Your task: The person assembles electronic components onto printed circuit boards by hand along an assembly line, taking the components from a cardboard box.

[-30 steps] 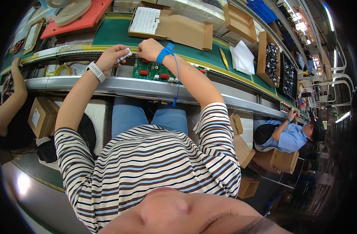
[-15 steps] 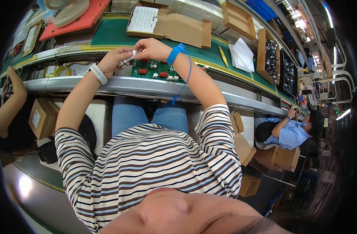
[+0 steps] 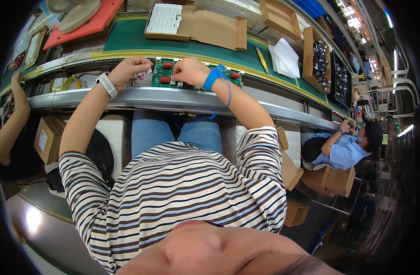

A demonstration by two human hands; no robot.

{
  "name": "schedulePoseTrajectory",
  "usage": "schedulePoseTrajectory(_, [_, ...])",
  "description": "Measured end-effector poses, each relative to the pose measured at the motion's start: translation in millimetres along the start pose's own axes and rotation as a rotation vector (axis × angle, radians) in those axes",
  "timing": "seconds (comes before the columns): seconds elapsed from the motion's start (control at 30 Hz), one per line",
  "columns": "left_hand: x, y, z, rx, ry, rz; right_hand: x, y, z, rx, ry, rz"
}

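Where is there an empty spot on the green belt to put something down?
Bare green belt lies between the orange tray and the open cardboard box. It is crowded around the circuit board, where the left hand and right hand work.

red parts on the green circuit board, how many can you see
3 show. Two red parts sit stacked on the green circuit board between the left hand and right hand; one lies beyond the right wrist. The hands may hide more.

Bright, even overhead light, strong fisheye bending.
Glare is seen from ceiling lamps (image 3: pixel 354 20) at one o'clock; the rim is darkened and blurred.
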State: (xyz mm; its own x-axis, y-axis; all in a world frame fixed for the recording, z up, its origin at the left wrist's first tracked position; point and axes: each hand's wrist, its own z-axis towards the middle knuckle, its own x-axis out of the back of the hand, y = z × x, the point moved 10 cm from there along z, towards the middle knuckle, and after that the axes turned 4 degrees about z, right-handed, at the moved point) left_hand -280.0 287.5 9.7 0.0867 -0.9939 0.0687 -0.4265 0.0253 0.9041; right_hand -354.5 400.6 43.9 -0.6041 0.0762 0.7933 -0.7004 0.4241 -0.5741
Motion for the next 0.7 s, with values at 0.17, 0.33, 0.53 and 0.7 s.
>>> schedulePoseTrajectory(0.17, [-4.6, 2.5, 3.0, -0.053, -0.021, 0.158, -2.3, 2.0, -2.1, 0.014, 0.065, 0.006])
schedulePoseTrajectory(0.33, [-11.4, 7.8, 2.8, -0.14, -0.044, 0.34, -3.5, 4.1, -4.9, 0.018, 0.085, 0.011])
schedulePoseTrajectory(0.53, [-27.0, 37.4, -9.7, -0.401, -0.013, 0.728, -0.9, -4.5, -9.7, 0.009, 0.098, -0.038])
schedulePoseTrajectory(0.7, [-35.9, 42.9, -11.0, -0.503, -0.043, 0.817, -3.5, -6.8, -9.5, 0.05, 0.092, -0.07])
